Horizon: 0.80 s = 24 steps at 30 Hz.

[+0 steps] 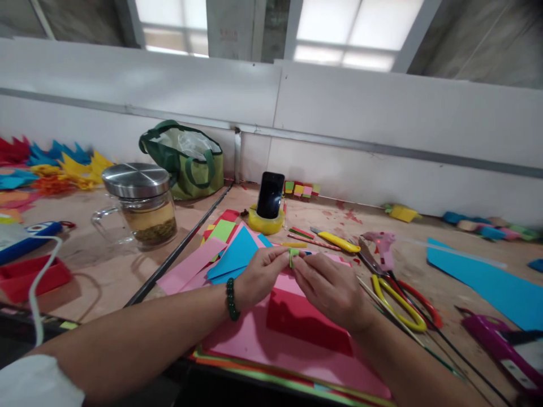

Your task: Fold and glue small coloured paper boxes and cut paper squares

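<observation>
Right now both forearms angle inward from eight and four o'clock, the left hand (263,277) and right hand (333,285) meeting to pinch a small green paper (293,258) over pink sheets (244,342). The brown table (331,217) meets a white wall (382,118) at twelve. From the hands, a phone (271,195) leans at eleven, a tea mug (153,220) sits past nine, a glue gun (385,250) at three, scissors (392,312) at four beside the right wrist.
</observation>
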Each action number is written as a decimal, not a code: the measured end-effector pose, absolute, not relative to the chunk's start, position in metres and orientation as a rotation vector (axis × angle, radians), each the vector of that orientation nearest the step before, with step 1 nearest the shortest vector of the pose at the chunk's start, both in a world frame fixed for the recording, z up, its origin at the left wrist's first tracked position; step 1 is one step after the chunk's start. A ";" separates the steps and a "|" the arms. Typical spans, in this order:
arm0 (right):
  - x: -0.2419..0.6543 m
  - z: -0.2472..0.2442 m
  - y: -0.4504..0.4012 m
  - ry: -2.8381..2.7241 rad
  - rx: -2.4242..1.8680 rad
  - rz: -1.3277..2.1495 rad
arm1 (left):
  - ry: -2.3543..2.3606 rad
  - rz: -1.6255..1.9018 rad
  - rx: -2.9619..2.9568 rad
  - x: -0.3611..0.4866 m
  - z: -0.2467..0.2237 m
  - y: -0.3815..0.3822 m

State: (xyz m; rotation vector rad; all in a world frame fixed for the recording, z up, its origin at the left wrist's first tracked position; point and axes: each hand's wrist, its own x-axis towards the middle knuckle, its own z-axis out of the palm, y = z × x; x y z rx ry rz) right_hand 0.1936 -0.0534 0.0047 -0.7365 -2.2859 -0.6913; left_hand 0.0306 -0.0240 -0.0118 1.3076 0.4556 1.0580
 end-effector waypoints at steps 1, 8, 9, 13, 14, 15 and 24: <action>0.193 0.005 -0.053 -2.278 -0.734 -0.691 | 0.442 1.058 1.307 0.030 -0.012 -0.024; 0.193 0.005 -0.050 -2.039 -0.897 -0.132 | 0.504 1.110 1.654 0.027 -0.016 -0.022; 0.194 0.005 -0.048 -1.989 -0.954 -0.030 | 0.530 1.097 1.748 0.027 -0.017 -0.022; 0.196 0.006 -0.042 -1.971 -1.010 0.244 | 0.601 1.023 1.979 0.024 -0.017 -0.022; 0.196 0.006 -0.041 -1.980 -1.000 0.269 | 0.611 1.013 1.987 0.024 -0.016 -0.022; 0.195 0.007 -0.041 -1.982 -0.996 0.280 | 0.617 1.008 1.983 0.023 -0.015 -0.022; 0.190 0.009 -0.041 -1.817 -1.039 0.645 | 0.630 1.031 1.875 0.024 -0.013 -0.024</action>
